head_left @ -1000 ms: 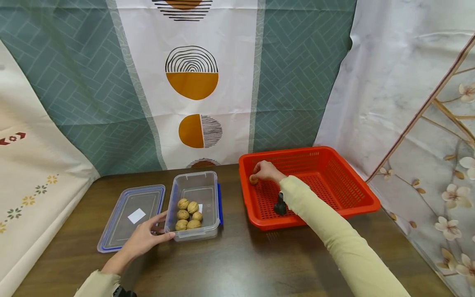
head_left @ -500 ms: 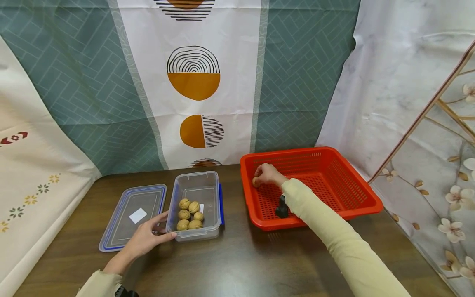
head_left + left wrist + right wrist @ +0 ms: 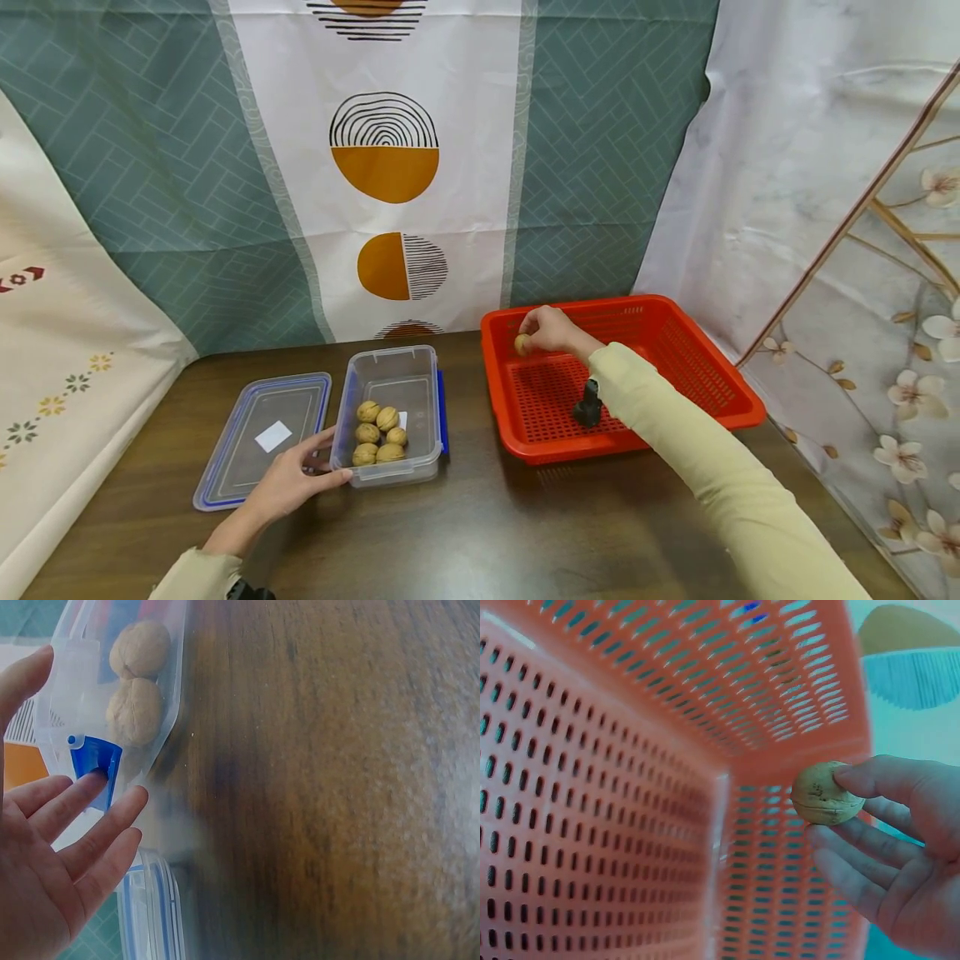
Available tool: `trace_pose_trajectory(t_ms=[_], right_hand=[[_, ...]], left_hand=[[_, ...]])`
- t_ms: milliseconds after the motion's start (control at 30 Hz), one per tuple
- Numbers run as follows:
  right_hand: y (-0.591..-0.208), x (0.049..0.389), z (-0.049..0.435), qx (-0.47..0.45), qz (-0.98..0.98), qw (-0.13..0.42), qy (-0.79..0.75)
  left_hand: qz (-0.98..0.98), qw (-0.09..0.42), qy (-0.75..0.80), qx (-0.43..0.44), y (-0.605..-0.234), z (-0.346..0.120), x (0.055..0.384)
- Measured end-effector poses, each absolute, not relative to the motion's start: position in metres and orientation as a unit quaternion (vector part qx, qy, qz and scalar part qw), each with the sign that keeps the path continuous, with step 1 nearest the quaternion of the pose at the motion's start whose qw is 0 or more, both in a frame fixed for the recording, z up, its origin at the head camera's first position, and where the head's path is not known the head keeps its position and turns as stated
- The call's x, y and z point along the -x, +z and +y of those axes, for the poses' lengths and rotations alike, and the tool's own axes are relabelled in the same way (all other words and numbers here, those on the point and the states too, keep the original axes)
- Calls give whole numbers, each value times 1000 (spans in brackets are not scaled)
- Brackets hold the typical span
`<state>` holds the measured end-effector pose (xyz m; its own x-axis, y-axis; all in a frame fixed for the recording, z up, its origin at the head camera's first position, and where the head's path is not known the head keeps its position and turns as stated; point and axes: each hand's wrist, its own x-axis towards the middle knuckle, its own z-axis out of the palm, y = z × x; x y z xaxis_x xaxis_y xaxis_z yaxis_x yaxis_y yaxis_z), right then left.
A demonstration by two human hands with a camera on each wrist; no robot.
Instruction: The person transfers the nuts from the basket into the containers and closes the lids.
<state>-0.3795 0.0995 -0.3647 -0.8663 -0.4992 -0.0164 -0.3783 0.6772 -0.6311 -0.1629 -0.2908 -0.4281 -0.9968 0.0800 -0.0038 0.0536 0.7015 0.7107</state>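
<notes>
A walnut (image 3: pixel 825 796) is pinched between the thumb and fingertips of my right hand (image 3: pixel 551 329), above the back left corner of the red plastic basket (image 3: pixel 517 452). In the right wrist view the walnut is raised off the basket's slotted floor. My left hand (image 3: pixel 288 483) touches a clear plastic food container (image 3: pixel 397 473) at its front left corner, thumb on the front wall, fingers along the left side. Its fingers are nearly straight and lie by a blue latch (image 3: pixel 97 761) in the left wrist view. Several walnuts (image 3: pixel 367 433) lie inside the container, toward its front.
A clear lid with a blue seal (image 3: pixel 232 467) and a white label lies left of the container. Brown wooden table (image 3: pixel 465 533) shows between container and basket and along the front. Patterned cloth (image 3: pixel 420 167) hangs behind, with more cloth at both sides.
My right hand has lifted the walnut from low in the basket's left side, moving up and slightly right. The left hand stays at the container's corner.
</notes>
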Motion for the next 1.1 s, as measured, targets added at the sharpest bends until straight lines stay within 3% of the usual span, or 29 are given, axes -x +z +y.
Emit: trace_pose_trajectory(t_ms=[300,467,1100], right_hand=[[-313,350,67,257,909,42,-327],[-303,335,41,277,895,43,-347],[-348,302,-62,279,884,83,-365]], left_hand=[[923,19,383,-34,-428,-294,161],[924,21,381,-34,-428,-294,160],[922,20,385,-35,-428,-293,158]])
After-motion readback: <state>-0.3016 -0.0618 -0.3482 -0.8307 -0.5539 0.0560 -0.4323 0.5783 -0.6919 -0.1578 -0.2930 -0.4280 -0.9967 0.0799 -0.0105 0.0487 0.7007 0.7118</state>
